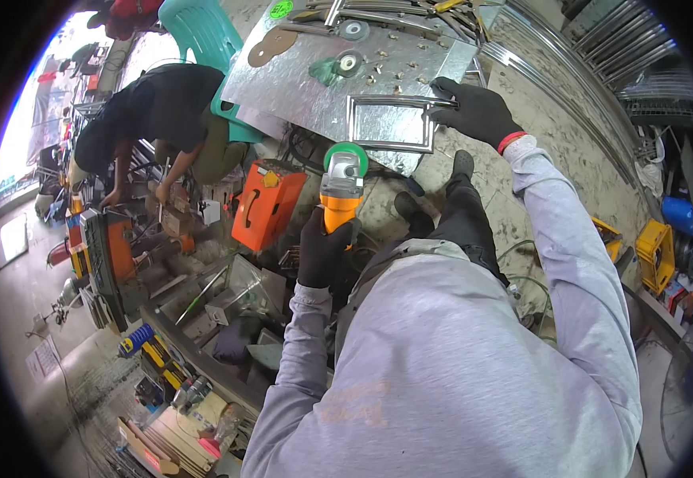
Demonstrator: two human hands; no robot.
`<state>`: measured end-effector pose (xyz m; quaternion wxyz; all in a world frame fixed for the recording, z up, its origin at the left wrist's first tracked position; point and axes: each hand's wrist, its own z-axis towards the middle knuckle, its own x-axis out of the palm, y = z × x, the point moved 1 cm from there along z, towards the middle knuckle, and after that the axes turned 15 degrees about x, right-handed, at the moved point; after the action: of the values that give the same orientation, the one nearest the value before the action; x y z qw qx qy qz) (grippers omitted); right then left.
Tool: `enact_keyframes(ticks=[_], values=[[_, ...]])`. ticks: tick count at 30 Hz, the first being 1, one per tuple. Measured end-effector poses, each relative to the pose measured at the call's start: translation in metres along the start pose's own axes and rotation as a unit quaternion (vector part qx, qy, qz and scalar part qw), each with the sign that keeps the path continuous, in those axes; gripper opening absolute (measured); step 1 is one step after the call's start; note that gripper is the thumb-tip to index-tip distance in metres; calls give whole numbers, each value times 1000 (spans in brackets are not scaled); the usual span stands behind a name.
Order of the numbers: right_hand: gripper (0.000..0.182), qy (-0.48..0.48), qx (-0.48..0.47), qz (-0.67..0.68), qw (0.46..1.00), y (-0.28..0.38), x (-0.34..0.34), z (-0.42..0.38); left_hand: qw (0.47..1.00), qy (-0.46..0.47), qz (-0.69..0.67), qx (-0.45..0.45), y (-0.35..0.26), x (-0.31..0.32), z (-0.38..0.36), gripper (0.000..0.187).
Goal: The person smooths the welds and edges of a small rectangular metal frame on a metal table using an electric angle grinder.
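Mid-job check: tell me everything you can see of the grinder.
The grinder has an orange body, a silvery, metal-looking head and a round green disc at the far end. The left hand, in a dark glove, grips the rear of the body. The tool points forward, its disc close to the lower-left corner of the metal frame; whether they touch, or the disc is spinning, I cannot tell.

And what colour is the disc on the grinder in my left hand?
The disc is green; it shows best in the head view.
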<state>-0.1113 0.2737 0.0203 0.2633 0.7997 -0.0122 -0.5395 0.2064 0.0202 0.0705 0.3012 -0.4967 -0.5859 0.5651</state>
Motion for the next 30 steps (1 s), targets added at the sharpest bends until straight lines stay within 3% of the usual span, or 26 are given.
enact_keyframes(ticks=[11,18,21,23,27,29,30], values=[[100,35,4,8,999,7,-3,10,996,20,83,-15,-16,-1,24,32],[96,52,22,23,998,7,-2,4,989,29,141,-42,-30,-8,30,39],[93,38,12,35,999,4,2,6,981,77,166,-71,-45,-3,36,31],[91,38,15,35,999,2,3,8,977,128,159,-55,-48,3,42,31],[92,21,17,29,999,2,1,14,979,137,140,-51,-49,29,50,32],[93,44,35,27,998,4,-2,14,976,164,139,42,-46,39,50,37],[93,44,32,26,998,5,-3,14,976,161,139,42,-44,43,49,37]])
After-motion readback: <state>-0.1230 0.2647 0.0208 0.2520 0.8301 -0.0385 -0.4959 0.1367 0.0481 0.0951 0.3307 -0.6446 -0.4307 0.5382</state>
